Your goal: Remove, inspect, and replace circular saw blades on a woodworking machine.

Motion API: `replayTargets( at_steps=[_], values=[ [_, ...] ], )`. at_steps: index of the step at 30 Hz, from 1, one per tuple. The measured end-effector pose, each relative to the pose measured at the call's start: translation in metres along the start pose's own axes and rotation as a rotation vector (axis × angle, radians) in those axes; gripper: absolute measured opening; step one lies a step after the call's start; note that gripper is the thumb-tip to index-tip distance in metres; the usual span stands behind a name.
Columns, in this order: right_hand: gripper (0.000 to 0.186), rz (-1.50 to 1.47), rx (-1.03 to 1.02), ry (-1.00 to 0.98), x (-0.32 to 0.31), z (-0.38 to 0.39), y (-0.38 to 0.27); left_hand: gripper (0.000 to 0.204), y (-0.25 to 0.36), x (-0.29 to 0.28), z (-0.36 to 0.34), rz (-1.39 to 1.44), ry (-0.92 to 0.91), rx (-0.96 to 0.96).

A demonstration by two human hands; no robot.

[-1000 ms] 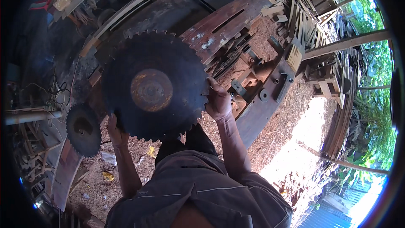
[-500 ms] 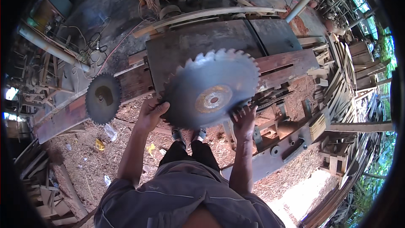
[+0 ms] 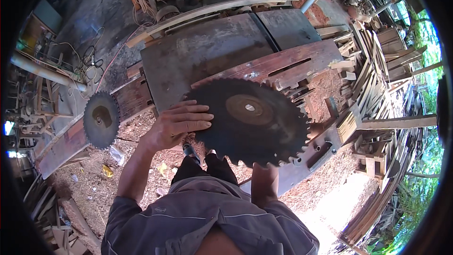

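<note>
At the left we see a smaller dark round toothed metal saw blade (image 3: 100,132) standing in front of a long reddish-brown board (image 3: 71,144). Next comes our left hand (image 3: 177,123), fingers nearly straight and laid flat over the left rim of a large dark round toothed metal saw blade (image 3: 250,134); its thumb is hidden, so we cannot tell whether it grips from beneath. This large blade is tilted in front of us, above our feet, its view overlapping the slotted reddish-brown plank (image 3: 264,61) along the dark grey metal table (image 3: 203,47). Our right forearm (image 3: 265,184) disappears behind the blade; we cannot tell how the right hand is set. Farther right lies a heap of pale wooden strips (image 3: 375,61).
</note>
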State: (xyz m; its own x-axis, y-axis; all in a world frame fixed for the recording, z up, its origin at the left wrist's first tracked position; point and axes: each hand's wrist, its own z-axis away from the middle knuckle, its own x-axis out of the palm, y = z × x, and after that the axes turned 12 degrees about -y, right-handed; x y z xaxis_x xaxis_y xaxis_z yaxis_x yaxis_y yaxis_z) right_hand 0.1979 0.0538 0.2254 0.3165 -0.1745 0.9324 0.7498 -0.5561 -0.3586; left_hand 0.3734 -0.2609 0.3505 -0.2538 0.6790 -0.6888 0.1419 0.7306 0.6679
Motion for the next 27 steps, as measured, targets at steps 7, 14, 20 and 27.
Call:
replayTargets(
  at_steps=[7,14,20,27],
  values=[
    [0.041,0.162,-0.032,0.018,-0.042,-0.161,0.003,0.050,-0.019,0.018,0.013,-0.202,0.015,-0.072],
    [0.044,0.329,0.027,0.011,-0.092,-0.137,0.013,0.055,-0.046,0.032,0.047,-0.297,0.128,-0.134],
    [0.046,0.496,0.026,0.014,-0.131,-0.134,-0.003,0.075,-0.063,0.044,0.068,-0.032,0.267,-0.593],
    [0.035,0.424,0.052,0.119,-0.162,-0.113,0.019,0.056,-0.079,0.041,0.057,0.215,0.215,-0.516]
  ],
)
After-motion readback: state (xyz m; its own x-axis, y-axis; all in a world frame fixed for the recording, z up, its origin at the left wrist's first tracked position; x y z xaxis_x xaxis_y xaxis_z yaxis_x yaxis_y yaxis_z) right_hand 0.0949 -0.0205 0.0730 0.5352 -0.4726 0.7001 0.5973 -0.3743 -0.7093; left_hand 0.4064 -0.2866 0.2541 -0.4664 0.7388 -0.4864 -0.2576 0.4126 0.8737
